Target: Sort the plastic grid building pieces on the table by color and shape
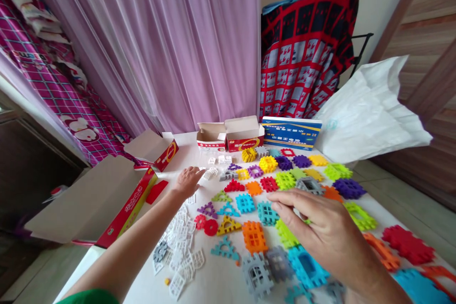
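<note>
My left hand reaches out at the table's middle, fingers closed at a small white plastic window piece. Just right of its fingertips lie other white lattice window pieces. A loose pile of such white pieces spreads below my left forearm. Over the colourful interlocking blocks hovers my right hand, thumb and forefinger apart, with nothing visible between them. Closest to its fingertips is a teal window block; a lime block is partly hidden under the hand.
Open red cartons stand at the left, and smaller open boxes at the back. A blue box stands beside a white bag at the back right. Red gears and triangular pieces lie mid-table.
</note>
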A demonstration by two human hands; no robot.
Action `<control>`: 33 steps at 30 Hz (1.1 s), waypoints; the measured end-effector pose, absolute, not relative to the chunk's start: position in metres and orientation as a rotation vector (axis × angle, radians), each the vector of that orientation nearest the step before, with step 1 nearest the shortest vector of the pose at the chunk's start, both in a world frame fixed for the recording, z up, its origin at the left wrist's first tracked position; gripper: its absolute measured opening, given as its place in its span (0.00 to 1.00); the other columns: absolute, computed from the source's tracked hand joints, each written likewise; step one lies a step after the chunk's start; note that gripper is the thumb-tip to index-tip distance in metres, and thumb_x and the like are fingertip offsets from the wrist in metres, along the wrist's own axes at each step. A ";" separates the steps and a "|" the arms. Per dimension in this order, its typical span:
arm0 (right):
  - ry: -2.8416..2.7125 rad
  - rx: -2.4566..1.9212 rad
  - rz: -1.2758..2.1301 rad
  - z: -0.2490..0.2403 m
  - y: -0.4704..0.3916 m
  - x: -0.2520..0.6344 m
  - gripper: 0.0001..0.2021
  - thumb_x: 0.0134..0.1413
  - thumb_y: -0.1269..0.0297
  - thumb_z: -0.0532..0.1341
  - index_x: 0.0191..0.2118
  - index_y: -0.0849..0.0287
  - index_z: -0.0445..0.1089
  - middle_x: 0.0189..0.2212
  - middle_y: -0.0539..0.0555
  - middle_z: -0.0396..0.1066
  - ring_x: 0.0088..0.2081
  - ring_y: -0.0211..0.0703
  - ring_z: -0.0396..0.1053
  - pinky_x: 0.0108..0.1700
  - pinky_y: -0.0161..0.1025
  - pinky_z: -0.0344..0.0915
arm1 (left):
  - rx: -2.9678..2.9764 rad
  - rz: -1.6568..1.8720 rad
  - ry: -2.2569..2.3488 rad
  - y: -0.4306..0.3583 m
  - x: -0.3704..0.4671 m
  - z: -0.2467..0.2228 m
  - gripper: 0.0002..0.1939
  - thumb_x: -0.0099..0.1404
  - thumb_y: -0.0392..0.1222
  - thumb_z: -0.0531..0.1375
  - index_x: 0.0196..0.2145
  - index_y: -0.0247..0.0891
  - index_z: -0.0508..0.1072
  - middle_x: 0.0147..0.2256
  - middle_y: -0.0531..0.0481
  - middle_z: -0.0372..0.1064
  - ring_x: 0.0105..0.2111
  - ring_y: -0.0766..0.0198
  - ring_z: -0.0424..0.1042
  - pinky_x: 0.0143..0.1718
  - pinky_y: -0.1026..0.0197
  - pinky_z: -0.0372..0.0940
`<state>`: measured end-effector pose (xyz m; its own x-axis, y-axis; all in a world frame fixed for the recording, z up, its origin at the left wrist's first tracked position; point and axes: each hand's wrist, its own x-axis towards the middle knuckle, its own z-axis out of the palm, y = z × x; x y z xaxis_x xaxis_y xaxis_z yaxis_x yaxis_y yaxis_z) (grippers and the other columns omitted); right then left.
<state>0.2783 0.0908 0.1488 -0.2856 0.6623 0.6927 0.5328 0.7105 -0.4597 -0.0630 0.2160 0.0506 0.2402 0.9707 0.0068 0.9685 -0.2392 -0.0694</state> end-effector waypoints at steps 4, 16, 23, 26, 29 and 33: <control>-1.941 -0.941 0.149 0.146 0.095 0.284 0.09 0.61 0.64 0.58 0.41 0.50 0.76 0.34 0.52 0.80 0.34 0.43 0.78 0.37 0.35 0.75 | -2.543 0.163 -1.715 0.247 -0.052 0.048 0.30 0.55 0.32 0.64 0.55 0.46 0.68 0.55 0.43 0.65 0.55 0.50 0.62 0.56 0.51 0.55; -1.965 -0.969 0.150 0.144 0.100 0.284 0.09 0.61 0.65 0.57 0.41 0.51 0.75 0.35 0.52 0.79 0.34 0.42 0.77 0.37 0.35 0.74 | -2.607 0.308 -1.531 0.269 -0.049 0.052 0.18 0.56 0.40 0.65 0.45 0.41 0.74 0.48 0.43 0.69 0.50 0.51 0.66 0.52 0.52 0.58; -1.954 -0.972 0.152 0.144 0.101 0.284 0.09 0.61 0.66 0.57 0.41 0.52 0.76 0.34 0.52 0.79 0.34 0.41 0.77 0.37 0.35 0.74 | -2.591 0.291 -1.517 0.269 -0.039 0.047 0.18 0.59 0.44 0.63 0.47 0.42 0.73 0.48 0.44 0.69 0.50 0.52 0.66 0.51 0.51 0.59; -1.944 -0.996 0.156 0.144 0.100 0.284 0.10 0.61 0.67 0.57 0.40 0.54 0.77 0.34 0.53 0.79 0.34 0.41 0.77 0.38 0.34 0.74 | -2.573 0.296 -1.521 0.268 -0.037 0.043 0.19 0.60 0.43 0.62 0.50 0.44 0.71 0.50 0.43 0.68 0.50 0.51 0.66 0.50 0.50 0.61; -1.950 -0.995 0.148 0.144 0.100 0.284 0.10 0.61 0.67 0.58 0.40 0.54 0.77 0.35 0.52 0.79 0.35 0.41 0.77 0.39 0.34 0.74 | -2.560 0.323 -1.507 0.269 -0.037 0.043 0.22 0.61 0.43 0.61 0.54 0.43 0.69 0.52 0.41 0.67 0.50 0.49 0.66 0.49 0.49 0.61; -1.970 -0.993 0.168 0.141 0.103 0.282 0.10 0.61 0.68 0.57 0.41 0.54 0.76 0.35 0.52 0.79 0.35 0.41 0.77 0.40 0.35 0.74 | -2.588 0.377 -1.424 0.272 -0.036 0.047 0.29 0.60 0.42 0.62 0.59 0.47 0.65 0.55 0.42 0.65 0.52 0.49 0.65 0.50 0.49 0.61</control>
<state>0.2821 0.1028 0.1414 -0.2766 0.6997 0.6587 0.5784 0.6686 -0.4673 -0.0364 0.2720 0.0466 0.5137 0.8464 -0.1405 0.8051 -0.5321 -0.2619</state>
